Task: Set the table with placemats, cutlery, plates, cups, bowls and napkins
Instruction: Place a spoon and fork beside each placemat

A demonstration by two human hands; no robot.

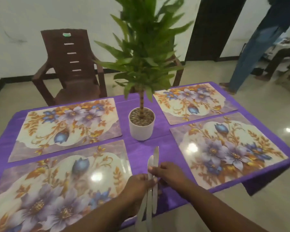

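Left hand (139,181) fingers curled round a bundle of table knives (151,185), gripping them mid-length; blades point toward the far edge, handles hang down past the near edge of the tabletop. Right hand (166,171) pinches the blade of one knife in the bundle, thumb and fingertips closed on it. Exact knife count unclear; at least three.

Bundle held over the bare purple tablecloth (141,153) strip between the two near placemats, close to the near edge. Four floral placemats laid out: near-left (57,181), far-left (65,126), near-right (228,151), far-right (194,101).

White pot with a tall green plant (141,126) stands at the tabletop centre, just beyond the knife tips; foliage blurred.

Brown plastic chair (70,64) beyond the far-left corner, with a small green sticker on the backrest, not legible. A second chair is mostly hidden behind the plant. Another person's legs in jeans (251,52) on the floor past the far-right corner.
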